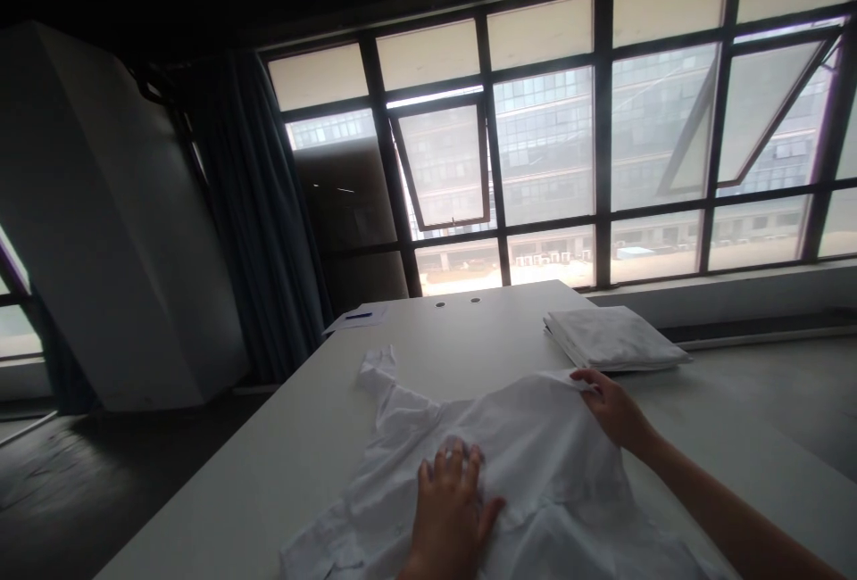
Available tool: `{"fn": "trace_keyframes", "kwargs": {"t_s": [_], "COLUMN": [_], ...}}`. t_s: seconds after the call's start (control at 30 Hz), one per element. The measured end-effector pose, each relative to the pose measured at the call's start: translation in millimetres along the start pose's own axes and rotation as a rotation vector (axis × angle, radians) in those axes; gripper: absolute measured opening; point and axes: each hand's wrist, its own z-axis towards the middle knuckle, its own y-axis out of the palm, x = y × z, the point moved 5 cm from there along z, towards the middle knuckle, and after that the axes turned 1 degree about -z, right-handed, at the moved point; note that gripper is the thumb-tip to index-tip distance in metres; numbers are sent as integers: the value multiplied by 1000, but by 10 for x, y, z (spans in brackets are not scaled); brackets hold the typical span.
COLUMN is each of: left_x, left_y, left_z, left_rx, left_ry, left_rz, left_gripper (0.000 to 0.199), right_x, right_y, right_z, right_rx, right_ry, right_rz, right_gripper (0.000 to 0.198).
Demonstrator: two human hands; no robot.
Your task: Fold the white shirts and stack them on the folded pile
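A white garment (528, 437), which looks like a shirt, lies spread and wrinkled over the near part of the white table. What seems to be a sleeve stretches toward the far left. My left hand (450, 504) rests on the middle of the cloth, palm down with its fingers spread. At the garment's upper right edge, my right hand (606, 406) pinches the fabric between thumb and fingers and lifts that edge slightly. The near end of the garment runs out of the picture.
A stack of folded white cloth (616, 337) lies at the table's right edge. Paper with a dark pen (359, 316) sits at the far left corner. Two round cable holes (475, 301) mark the far tabletop (509, 308). Beyond are windows and a blue curtain (258, 205).
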Motion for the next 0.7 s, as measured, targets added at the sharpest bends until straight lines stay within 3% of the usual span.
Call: {"fn": "trace_keyframes", "kwargs": {"t_s": [0.1, 0.2, 0.27, 0.37, 0.47, 0.63, 0.7], "left_x": [-78, -133, -141, -96, -12, -67, -178], "left_y": [136, 213, 217, 191, 97, -199, -310], "left_z": [23, 31, 31, 19, -14, -101, -105], "left_rx": [-58, -113, -111, -131, -168, -249, -250], "left_ry": [-85, -134, -142, -131, -154, -317, -308], "left_rz": [25, 39, 50, 53, 65, 123, 110], "left_gripper": [84, 84, 84, 86, 85, 96, 97], "right_x": [145, 133, -16, -349, -551, -505, -417], "right_y": [-23, 81, 222, 512, 749, 818, 774], "right_z": [-29, -158, -282, -516, -764, -887, -826], "right_rx": [66, -33, -145, -357, -559, -683, -715], "right_ry": [2, 97, 82, -39, -5, 36, 3], "right_rz": [-280, -664, -784, -689, -535, -540, -509], "right_gripper": [47, 53, 54, 55, 64, 76, 79]}}
